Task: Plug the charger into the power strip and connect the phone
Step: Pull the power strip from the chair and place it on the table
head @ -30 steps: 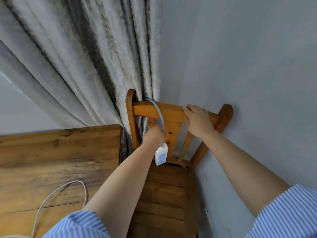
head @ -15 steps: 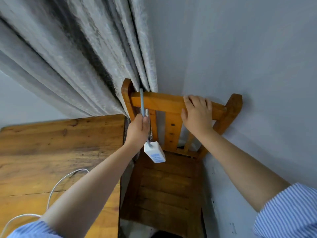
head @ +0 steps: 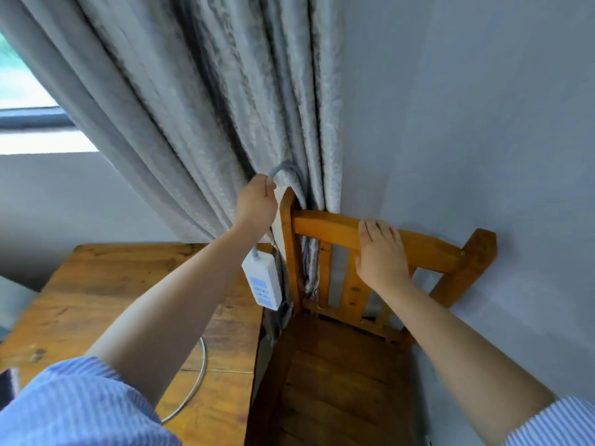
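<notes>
- Left hand (head: 256,204), mid-frame, was closed around the grey cord (head: 283,171) of the power strip (head: 262,284), which dangled just below it between table (head: 106,304) and chair (head: 380,243).
- Right hand (head: 381,252) lay flat, fingers together, on the chair's top rail.
- A white cable (head: 196,381) lay on the table at lower left.
- No charger block or phone clearly showed.
- Judged: only fetching the strip was under way; plugging in and connecting remained.

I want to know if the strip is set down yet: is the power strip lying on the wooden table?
No, the power strip hangs in the air by its cable, which the left hand grips above the table.
</notes>
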Demonstrator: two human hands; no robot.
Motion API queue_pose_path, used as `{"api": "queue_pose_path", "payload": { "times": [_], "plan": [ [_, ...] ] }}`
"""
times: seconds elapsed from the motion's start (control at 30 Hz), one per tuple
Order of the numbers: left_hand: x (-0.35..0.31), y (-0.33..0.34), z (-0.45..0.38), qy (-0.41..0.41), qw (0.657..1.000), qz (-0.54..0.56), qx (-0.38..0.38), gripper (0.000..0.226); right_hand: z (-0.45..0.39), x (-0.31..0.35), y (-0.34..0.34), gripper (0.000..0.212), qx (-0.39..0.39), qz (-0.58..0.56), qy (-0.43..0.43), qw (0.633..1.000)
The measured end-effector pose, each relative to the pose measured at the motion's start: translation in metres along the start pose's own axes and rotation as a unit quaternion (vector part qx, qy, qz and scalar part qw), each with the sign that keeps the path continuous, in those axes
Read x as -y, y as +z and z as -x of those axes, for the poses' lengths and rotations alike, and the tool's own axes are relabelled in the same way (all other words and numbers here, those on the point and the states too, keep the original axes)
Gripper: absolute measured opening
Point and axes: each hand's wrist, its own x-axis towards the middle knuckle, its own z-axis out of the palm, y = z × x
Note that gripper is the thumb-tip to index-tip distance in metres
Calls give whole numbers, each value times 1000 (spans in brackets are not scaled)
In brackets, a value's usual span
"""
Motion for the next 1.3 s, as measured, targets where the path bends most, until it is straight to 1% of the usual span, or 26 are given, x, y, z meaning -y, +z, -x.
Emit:
{"api": "queue_pose_path", "payload": {
  "times": [0.1, 0.2, 0.23, 0.37, 0.43, 0.6, 0.63, 0.73, 0.8, 0.9, 0.97, 1.07, 1.13, 1.2, 1.3],
  "plan": [
    [-3, -6, -13, -34, 998, -52, -9, 23, 0, 3, -4, 57, 19, -5, 9, 1000],
    [-2, -9, -21, -56, 995, -81, -10, 26, 5, 3, -4, 60, 29, 11, 7, 999],
    [-2, -11, -23, -51, 994, -94, -6, 25, 5, 3, -5, 61, 28, 20, 3, 999],
    [15, -11, -16, -18, 983, -176, 53, 24, 8, 3, -6, 66, 30, 27, 0, 999],
    [22, -7, -12, -3, 976, -203, 76, 25, 8, 4, -7, 67, 24, 21, 3, 999],
    [33, -1, -7, 6, 955, -268, 126, 26, 11, 3, -3, 70, 23, 15, 4, 1000],
    [36, -2, -8, 23, 951, -277, 134, 26, 11, 2, -2, 70, 19, 15, 3, 1000],
    [44, -11, -10, 68, 959, -237, 144, 20, 11, 0, 0, 72, 10, 14, -4, 1000],
    [43, -17, -19, 99, 954, -238, 152, 17, 11, 1, 0, 71, 3, 14, -4, 1000],
    [36, -19, -32, 135, 935, -267, 188, 23, 10, 1, 4, 72, -3, 21, 0, 1000],
    [27, -12, -40, 154, 930, -262, 207, 30, 11, 1, 6, 73, -9, 27, 1, 1000],
    [18, -2, -66, 138, 934, -257, 206, 38, 11, -2, 10, 73, -7, 38, -4, 999],
    [21, -4, -92, 132, 929, -278, 204, 40, 9, -3, 13, 75, -3, 51, -5, 999],
    [30, -10, -112, 107, 938, -271, 188, 41, 9, -4, 15, 76, -2, 57, -1, 998],
    [41, -7, -109, 96, 941, -271, 177, 44, 8, -2, 16, 76, -4, 73, 9, 997]
  ]
}}
